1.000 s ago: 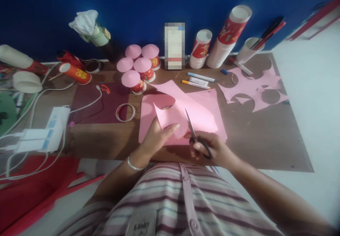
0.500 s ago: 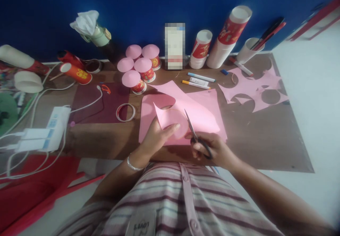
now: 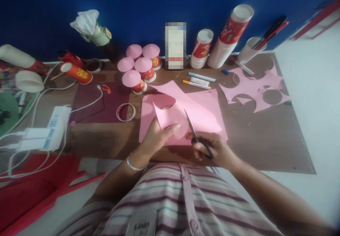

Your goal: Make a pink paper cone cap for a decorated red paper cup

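Observation:
My left hand (image 3: 156,137) pinches a sheet of pink paper (image 3: 172,117), thumb on top, over a drawn circle. My right hand (image 3: 212,149) grips black-handled scissors (image 3: 195,135) whose blades point up into the paper's right side. More pink sheets (image 3: 205,114) lie flat beneath on the brown table (image 3: 101,140).
Several red paper cups with pink cone tops (image 3: 138,68) stand behind the paper. A tape roll (image 3: 125,112) lies to the left, markers (image 3: 198,82) and cut pink scraps (image 3: 255,89) to the right. Stacked cups (image 3: 228,34) line the blue wall. A power strip with cables (image 3: 50,128) sits far left.
The scissors have edged slightly up and left along the paper; the hands otherwise hold the same pose.

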`<action>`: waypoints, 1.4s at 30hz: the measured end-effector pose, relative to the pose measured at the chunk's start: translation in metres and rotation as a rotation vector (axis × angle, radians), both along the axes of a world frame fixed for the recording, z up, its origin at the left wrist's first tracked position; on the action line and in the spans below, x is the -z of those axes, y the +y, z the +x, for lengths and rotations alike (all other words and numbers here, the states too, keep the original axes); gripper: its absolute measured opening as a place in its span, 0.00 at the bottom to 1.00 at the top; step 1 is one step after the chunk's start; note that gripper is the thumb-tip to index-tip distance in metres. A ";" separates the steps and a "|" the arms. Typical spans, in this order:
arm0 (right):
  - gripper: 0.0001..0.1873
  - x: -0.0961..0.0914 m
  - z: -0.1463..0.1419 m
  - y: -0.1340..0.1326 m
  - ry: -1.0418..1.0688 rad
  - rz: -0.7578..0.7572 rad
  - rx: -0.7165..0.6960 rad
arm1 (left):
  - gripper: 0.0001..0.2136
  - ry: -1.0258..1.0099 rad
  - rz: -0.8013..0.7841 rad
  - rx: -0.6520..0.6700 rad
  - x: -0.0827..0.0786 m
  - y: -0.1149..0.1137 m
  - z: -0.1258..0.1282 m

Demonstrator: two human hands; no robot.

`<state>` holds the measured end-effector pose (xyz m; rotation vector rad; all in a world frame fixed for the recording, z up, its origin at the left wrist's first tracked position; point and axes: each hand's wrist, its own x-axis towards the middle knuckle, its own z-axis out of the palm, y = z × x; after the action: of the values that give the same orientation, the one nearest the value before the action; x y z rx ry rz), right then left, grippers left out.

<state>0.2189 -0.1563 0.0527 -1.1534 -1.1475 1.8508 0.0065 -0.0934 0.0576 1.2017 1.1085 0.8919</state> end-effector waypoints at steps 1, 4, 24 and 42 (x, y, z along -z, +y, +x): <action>0.27 0.000 0.000 0.000 0.004 -0.002 0.003 | 0.19 -0.001 0.001 0.001 0.000 0.000 0.000; 0.27 0.000 0.000 0.000 0.013 -0.005 0.006 | 0.19 0.015 0.004 0.001 0.001 0.000 0.000; 0.28 -0.003 0.001 0.002 0.023 -0.065 0.009 | 0.21 0.022 -0.004 -0.004 0.002 0.001 -0.002; 0.28 -0.005 0.002 0.003 0.003 -0.073 -0.002 | 0.21 -0.109 -0.086 0.019 0.005 0.001 -0.008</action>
<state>0.2205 -0.1533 0.0582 -1.1896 -1.0875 1.9097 -0.0012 -0.0925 0.0525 1.0789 1.0359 0.8767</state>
